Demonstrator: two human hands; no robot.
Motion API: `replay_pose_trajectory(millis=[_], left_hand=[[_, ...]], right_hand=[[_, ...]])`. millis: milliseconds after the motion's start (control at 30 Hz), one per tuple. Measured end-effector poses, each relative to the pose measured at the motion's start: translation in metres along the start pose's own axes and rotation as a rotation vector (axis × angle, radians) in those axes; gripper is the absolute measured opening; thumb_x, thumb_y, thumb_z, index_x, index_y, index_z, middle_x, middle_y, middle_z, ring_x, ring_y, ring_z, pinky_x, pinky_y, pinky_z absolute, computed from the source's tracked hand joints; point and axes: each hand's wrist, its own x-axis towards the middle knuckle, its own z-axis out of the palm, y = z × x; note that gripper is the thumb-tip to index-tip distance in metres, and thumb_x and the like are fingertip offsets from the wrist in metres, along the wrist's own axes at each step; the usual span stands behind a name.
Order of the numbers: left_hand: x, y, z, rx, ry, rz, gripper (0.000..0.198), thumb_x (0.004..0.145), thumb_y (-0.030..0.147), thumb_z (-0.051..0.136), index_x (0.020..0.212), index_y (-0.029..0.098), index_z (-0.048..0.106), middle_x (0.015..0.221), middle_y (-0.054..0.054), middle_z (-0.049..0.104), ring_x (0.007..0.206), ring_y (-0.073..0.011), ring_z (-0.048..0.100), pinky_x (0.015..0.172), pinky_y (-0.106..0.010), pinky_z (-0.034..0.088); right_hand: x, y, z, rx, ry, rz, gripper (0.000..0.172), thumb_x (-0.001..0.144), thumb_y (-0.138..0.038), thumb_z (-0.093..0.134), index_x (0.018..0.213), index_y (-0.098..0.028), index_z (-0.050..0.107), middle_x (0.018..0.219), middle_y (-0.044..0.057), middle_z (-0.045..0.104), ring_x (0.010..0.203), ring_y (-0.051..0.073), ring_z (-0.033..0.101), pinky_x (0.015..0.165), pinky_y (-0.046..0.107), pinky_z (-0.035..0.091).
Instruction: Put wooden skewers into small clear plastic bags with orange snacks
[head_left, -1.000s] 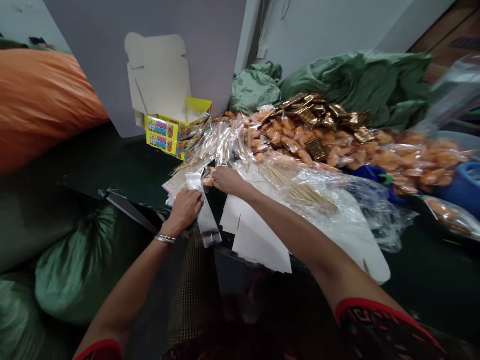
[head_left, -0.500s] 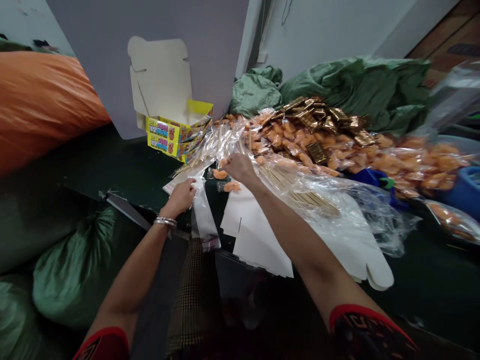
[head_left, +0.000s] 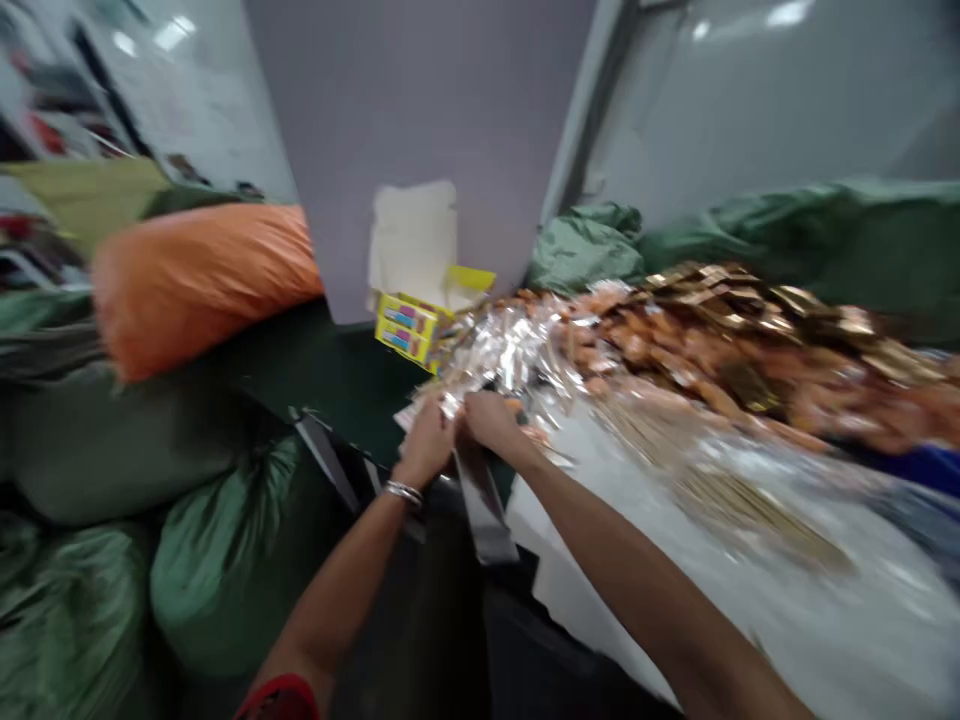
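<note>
Beyond left hand (head_left: 426, 445), yellow box (head_left: 401, 330), print blurred

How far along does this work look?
Done: clear bagged bundles lie piled, and a yellow box stands open. In hand: the left hand and right hand meet at a clear bag. Still left: a big orange heap and flat white cards.

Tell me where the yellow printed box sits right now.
In the head view, the yellow printed box sits upper centre, beyond the left hand, with the grey panel behind it and clear plastic packets just to its right.
</note>
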Motion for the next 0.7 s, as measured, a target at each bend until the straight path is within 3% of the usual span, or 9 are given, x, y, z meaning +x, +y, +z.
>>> replay_pose_trajectory(millis=[167,267,333,433,500,533,633,700], left_hand=[[-0.008,0.011,0.004,0.034,0.161,0.14,0.016,0.079,0.008,0.051,0.092,0.015,0.058,0.085,-0.006,0.062,0.076,-0.0156,0.056,0.073,-0.027,0.046],[-0.019,0.013,-0.008,0.019,0.172,0.147,0.017,0.077,0.007,0.053,0.09,0.016,0.06,0.079,-0.003,0.062,0.071,-0.0141,0.055,0.069,-0.025,0.045],[-0.035,0.016,-0.024,-0.011,0.156,0.125,0.019,0.078,0.007,0.051,0.093,0.016,0.059,0.081,-0.003,0.063,0.073,-0.0139,0.056,0.069,-0.025,0.045],[-0.068,0.02,-0.05,-0.099,0.182,0.084,0.024,0.081,0.009,0.048,0.102,0.017,0.056,0.094,-0.006,0.062,0.084,-0.0143,0.058,0.073,-0.024,0.046],[-0.094,0.025,-0.062,-0.285,0.297,0.069,0.02,0.081,0.015,0.054,0.101,0.018,0.056,0.092,-0.004,0.062,0.078,-0.0128,0.058,0.065,-0.022,0.047],[-0.109,0.028,-0.065,-0.403,0.297,0.051,0.017,0.081,0.018,0.055,0.098,0.019,0.057,0.087,-0.002,0.061,0.07,-0.011,0.056,0.059,-0.021,0.045],[-0.157,0.044,-0.067,-0.726,0.086,-0.032,0.016,0.081,0.023,0.061,0.096,0.019,0.058,0.08,0.0,0.059,0.059,-0.0081,0.052,0.049,-0.018,0.042],[-0.181,0.056,-0.061,-0.799,-0.051,-0.053,0.031,0.076,0.022,0.069,0.106,0.021,0.059,0.088,-0.001,0.06,0.063,-0.008,0.054,0.049,-0.017,0.043]], right_hand=[[-0.006,0.005,-0.004,-0.054,0.066,-0.019,0.026,0.089,-0.011,0.044,0.103,-0.002,0.064,0.095,0.023,0.07,0.094,0.03,0.068,0.075,0.033,0.047],[-0.009,0.004,-0.008,-0.051,0.042,-0.037,0.024,0.087,-0.013,0.049,0.101,-0.002,0.065,0.095,0.023,0.069,0.093,0.029,0.068,0.073,0.032,0.046],[-0.013,0.003,-0.018,-0.027,-0.002,-0.034,0.021,0.082,-0.017,0.057,0.096,-0.005,0.067,0.094,0.022,0.07,0.092,0.028,0.067,0.072,0.03,0.045],[-0.028,0.012,-0.039,0.038,0.001,0.021,0.03,0.082,-0.03,0.059,0.104,-0.01,0.065,0.1,0.017,0.069,0.094,0.026,0.065,0.069,0.027,0.043],[-0.053,0.021,-0.052,0.079,0.028,0.06,0.034,0.084,-0.038,0.056,0.107,-0.013,0.063,0.104,0.013,0.068,0.094,0.023,0.063,0.069,0.026,0.042],[-0.072,0.023,-0.058,0.107,0.049,0.063,0.034,0.084,-0.041,0.056,0.106,-0.015,0.063,0.1,0.01,0.069,0.09,0.021,0.063,0.069,0.025,0.042],[-0.136,0.01,-0.062,0.336,0.164,-0.111,0.034,0.084,-0.036,0.06,0.11,-0.014,0.06,0.084,0.006,0.069,0.077,0.018,0.062,0.065,0.025,0.042],[-0.171,-0.008,-0.055,0.377,0.202,-0.234,0.03,0.086,-0.03,0.056,0.111,-0.014,0.057,0.091,0.008,0.069,0.082,0.019,0.063,0.066,0.025,0.042]])
